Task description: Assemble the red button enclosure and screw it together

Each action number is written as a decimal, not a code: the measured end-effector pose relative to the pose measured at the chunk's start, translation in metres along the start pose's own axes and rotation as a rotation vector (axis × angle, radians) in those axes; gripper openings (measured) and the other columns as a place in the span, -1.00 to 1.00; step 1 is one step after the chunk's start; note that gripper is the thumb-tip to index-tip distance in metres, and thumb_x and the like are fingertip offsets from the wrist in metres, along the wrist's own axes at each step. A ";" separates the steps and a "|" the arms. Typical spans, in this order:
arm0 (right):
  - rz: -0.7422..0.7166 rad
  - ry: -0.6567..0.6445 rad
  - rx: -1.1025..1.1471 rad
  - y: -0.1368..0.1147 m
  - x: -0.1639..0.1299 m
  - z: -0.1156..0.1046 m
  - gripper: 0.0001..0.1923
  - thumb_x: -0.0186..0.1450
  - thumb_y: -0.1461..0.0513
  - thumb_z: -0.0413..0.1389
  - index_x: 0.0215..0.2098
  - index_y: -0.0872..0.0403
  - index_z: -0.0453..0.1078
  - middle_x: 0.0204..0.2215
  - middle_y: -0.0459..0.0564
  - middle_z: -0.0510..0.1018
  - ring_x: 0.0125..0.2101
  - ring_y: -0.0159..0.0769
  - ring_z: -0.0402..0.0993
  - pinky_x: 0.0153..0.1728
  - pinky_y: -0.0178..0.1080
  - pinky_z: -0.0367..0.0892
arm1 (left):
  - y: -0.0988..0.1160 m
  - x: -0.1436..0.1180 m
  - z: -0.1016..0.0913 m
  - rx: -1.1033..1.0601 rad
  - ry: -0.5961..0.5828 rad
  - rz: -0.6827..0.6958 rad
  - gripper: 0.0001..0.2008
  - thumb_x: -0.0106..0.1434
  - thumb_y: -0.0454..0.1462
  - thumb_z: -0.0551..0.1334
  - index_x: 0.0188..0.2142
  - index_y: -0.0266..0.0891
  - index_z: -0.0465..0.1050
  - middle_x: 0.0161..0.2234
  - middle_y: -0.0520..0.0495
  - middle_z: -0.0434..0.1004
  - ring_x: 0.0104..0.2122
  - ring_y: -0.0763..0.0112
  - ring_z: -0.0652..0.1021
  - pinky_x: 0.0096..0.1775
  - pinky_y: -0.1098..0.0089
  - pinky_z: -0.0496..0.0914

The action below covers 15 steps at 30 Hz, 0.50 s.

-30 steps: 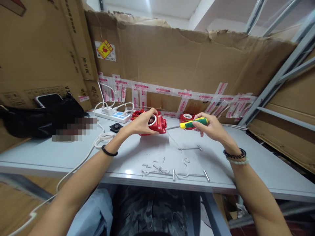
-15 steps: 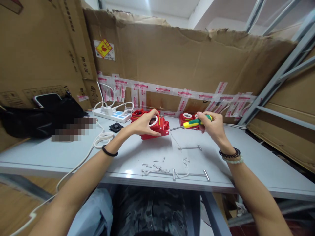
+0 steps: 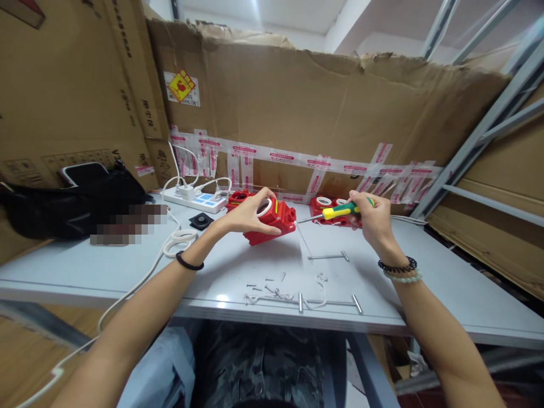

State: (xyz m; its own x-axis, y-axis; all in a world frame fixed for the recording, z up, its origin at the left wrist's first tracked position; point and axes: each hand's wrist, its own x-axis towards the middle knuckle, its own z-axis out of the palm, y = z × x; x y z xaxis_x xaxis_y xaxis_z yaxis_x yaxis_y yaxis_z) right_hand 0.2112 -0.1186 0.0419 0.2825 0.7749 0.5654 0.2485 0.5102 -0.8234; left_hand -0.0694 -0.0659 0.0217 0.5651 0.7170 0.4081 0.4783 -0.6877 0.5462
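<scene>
My left hand [image 3: 246, 216] grips a red plastic housing [image 3: 276, 222] with a white ring on top, tilted up on the grey table [image 3: 221, 260]. My right hand [image 3: 370, 218] holds a yellow-and-green screwdriver [image 3: 340, 211], its metal tip touching the housing's right side. A second red housing [image 3: 329, 204] lies behind the screwdriver, against the cardboard wall.
Several loose screws [image 3: 266, 286], metal rods [image 3: 329, 303] and a bit of white string lie near the table's front edge. A white power strip [image 3: 195, 199] with cables, a small black part [image 3: 201, 220] and a black bag [image 3: 72, 204] sit at the left. Cardboard walls surround the table; metal shelving stands right.
The red housing has been tipped up and shifted slightly right. My right hand rose and moved a little to the right, keeping the screwdriver tip at the housing.
</scene>
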 end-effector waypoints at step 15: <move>-0.032 0.012 0.078 -0.004 -0.003 0.000 -0.75 0.12 0.13 0.18 -0.62 0.10 0.36 -0.85 -0.23 0.23 -0.86 -0.51 0.08 -0.89 -0.40 0.03 | 0.002 0.000 -0.001 -0.049 -0.018 0.001 -0.34 -0.10 0.03 0.37 -0.08 -0.13 0.15 -0.12 -0.02 0.33 -0.20 0.25 0.42 -0.22 0.32 0.33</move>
State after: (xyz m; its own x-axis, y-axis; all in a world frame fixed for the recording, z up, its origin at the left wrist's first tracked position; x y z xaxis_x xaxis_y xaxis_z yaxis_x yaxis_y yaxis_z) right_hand 0.2092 -0.1227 0.0437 0.2864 0.7536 0.5916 0.1848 0.5624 -0.8059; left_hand -0.0690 -0.0668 0.0230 0.5782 0.7136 0.3955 0.4440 -0.6819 0.5813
